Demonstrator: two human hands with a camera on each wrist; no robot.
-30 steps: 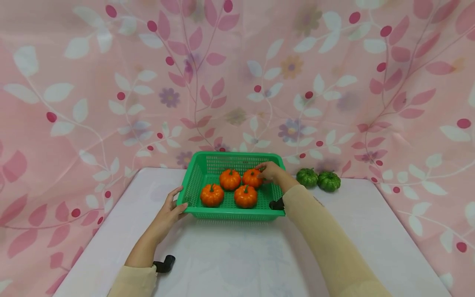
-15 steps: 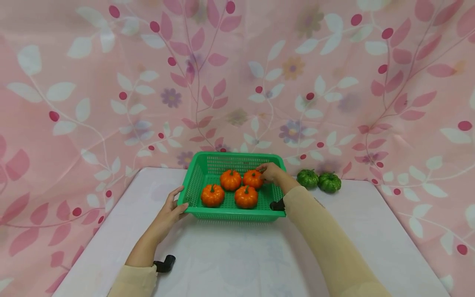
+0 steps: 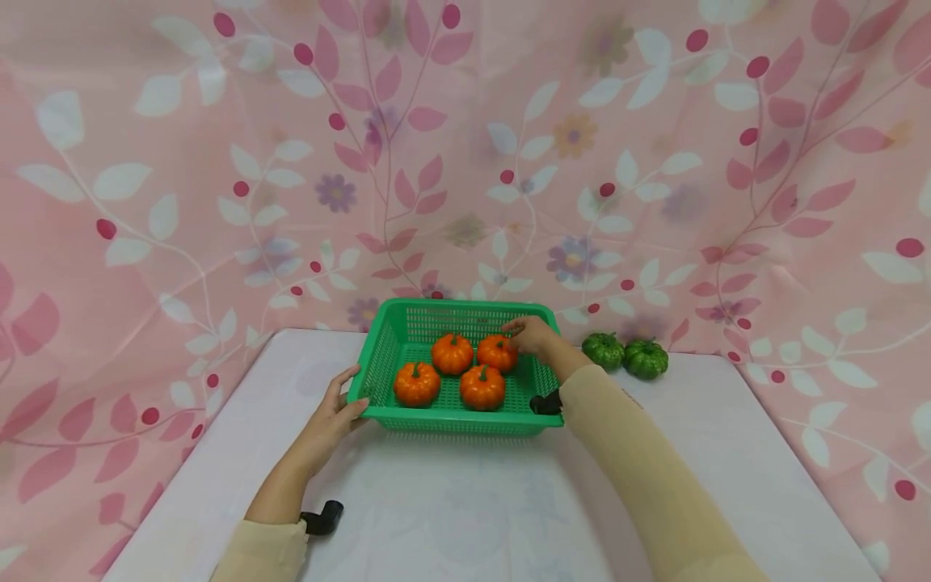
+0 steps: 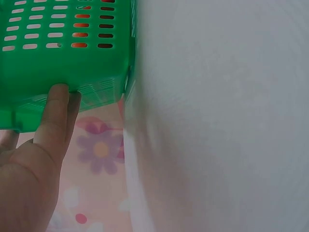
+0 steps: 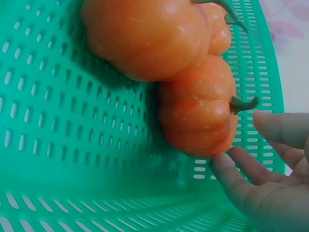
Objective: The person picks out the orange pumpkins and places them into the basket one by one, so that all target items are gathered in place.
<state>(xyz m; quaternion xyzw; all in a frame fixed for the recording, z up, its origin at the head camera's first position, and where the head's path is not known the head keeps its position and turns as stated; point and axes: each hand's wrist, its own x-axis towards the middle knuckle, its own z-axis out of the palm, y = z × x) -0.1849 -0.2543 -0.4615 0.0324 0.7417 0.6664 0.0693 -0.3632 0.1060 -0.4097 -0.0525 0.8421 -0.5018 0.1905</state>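
Several orange toy pumpkins with green stems lie in a green plastic basket (image 3: 458, 416). My left hand (image 3: 327, 419) holds the basket's left side near its front corner. In the left wrist view, the fingers (image 4: 55, 113) press the basket's outer wall below the rim. Inside the basket, at the back right, my right hand (image 3: 534, 338) is beside a pumpkin (image 3: 498, 354). The right wrist view shows that hand's fingers and thumb spread around the stem side of this pumpkin (image 5: 198, 108). One fingertip is at the pumpkin's lower edge; the thumb is apart from the stem.
Two green pumpkins (image 3: 624, 356) sit on the white table (image 3: 465, 501) to the right of the basket. A pink floral curtain (image 3: 465, 162) hangs close behind the table. Black wrist cameras (image 3: 323, 517) are strapped to both wrists.
My right hand's fingers have loosened and drawn slightly back from the back-right pumpkin, leaving more of its right side in view. The left hand and basket stay nearly in place.
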